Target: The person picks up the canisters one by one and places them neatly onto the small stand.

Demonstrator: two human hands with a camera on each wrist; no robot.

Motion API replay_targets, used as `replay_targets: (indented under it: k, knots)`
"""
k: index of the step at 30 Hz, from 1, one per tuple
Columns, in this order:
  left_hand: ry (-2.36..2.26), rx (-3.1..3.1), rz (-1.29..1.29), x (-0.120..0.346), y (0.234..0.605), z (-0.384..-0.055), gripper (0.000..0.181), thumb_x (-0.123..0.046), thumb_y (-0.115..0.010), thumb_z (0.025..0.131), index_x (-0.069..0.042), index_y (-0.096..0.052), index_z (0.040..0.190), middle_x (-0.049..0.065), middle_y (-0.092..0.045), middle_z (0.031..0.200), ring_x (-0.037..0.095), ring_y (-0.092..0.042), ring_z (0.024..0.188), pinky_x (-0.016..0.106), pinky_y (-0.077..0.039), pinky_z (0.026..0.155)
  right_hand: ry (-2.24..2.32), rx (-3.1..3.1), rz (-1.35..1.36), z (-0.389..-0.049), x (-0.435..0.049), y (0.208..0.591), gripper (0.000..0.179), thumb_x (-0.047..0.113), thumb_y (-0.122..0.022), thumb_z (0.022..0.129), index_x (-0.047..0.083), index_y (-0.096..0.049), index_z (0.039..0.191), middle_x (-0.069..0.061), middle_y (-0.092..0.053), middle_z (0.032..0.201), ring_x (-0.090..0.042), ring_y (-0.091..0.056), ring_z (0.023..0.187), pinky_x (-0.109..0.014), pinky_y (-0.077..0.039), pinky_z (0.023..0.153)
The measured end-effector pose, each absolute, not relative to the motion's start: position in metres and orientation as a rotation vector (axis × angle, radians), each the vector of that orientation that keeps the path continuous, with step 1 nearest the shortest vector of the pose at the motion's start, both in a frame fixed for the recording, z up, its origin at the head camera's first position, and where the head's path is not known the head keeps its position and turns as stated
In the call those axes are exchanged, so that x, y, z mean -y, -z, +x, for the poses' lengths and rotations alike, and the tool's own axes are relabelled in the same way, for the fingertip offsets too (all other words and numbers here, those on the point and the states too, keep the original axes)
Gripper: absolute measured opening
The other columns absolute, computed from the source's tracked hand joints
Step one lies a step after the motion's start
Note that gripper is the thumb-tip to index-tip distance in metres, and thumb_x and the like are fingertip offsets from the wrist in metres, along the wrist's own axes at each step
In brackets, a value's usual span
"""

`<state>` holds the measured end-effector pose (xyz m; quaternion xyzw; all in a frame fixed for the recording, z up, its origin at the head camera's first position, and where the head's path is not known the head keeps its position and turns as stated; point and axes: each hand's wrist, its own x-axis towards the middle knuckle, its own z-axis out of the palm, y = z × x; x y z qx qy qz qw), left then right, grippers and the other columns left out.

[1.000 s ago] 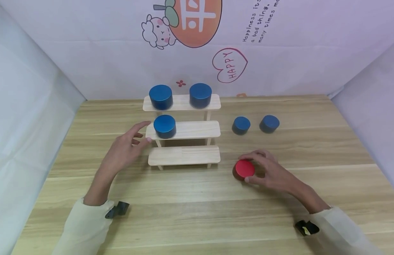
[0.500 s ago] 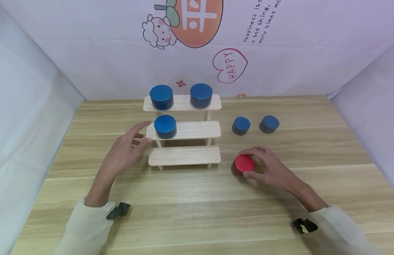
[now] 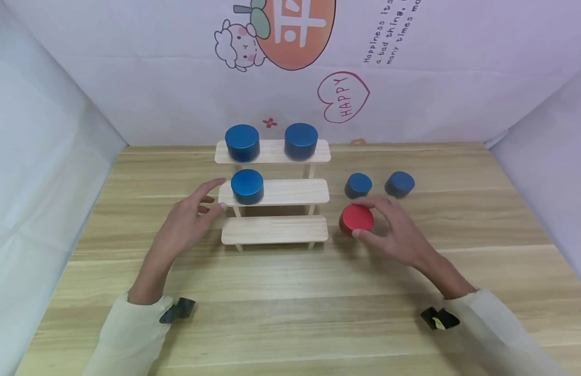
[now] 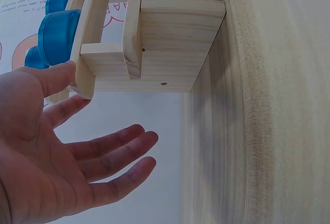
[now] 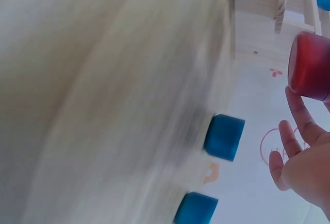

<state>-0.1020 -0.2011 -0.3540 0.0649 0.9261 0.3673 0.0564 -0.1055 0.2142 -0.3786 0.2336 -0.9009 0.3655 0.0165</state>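
Observation:
My right hand (image 3: pixel 396 230) grips a red round tin (image 3: pixel 357 219) between thumb and fingers, to the right of the three-tier wooden shelf. In the right wrist view the red tin (image 5: pixel 311 65) hangs clear of the table. My left hand (image 3: pixel 189 219) is at the left end of the middle tier (image 3: pixel 295 191), thumb and index fingertip at its edge, other fingers loosely spread. A blue round tin (image 3: pixel 247 187) sits on that tier near those fingertips. Two more blue tins, a left one (image 3: pixel 242 142) and a right one (image 3: pixel 301 141), stand on the top tier.
Two blue tins, one nearer (image 3: pixel 358 186) and one farther right (image 3: pixel 399 184), stand on the wooden table (image 3: pixel 290 324) right of the shelf. The bottom tier (image 3: pixel 275 230) bears nothing. A printed white cloth (image 3: pixel 177 99) hangs behind.
My right hand has lifted the red tin off the table and carried it up and away from me, toward the blue tins. The left hand stays by the middle tier.

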Motion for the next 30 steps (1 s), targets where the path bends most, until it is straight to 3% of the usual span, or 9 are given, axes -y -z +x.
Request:
replay_targets:
  k: [13,30]
  knots:
    - [-1.144,-2.811,0.201,0.199,0.355,-0.102,0.058,-0.040,-0.052,0.104,-0.022,-0.035,0.156,0.027,-0.053,0.138,0.045,-0.059,0.116,0.062,-0.048,0.092,-1.256,2.673,0.624,-0.115,-0.193,0.361,0.054,0.021,-0.078,0.086,0.010,-0.060,0.135,-0.006,-0.062,0.127,-0.025,-0.048,0.118,-0.059,-0.043,0.091]
    - [-1.151,-2.813,0.163,0.201,0.356,-0.101,0.057,-0.035,-0.056,0.104,-0.022,-0.036,0.156,0.027,-0.054,0.137,0.043,-0.061,0.113,0.060,-0.050,0.089,-1.286,2.624,0.599,-0.129,-0.161,0.342,0.054,0.025,-0.078,0.086,0.009,-0.060,0.135,-0.006,-0.062,0.127,-0.024,-0.050,0.120,-0.053,-0.043,0.093]
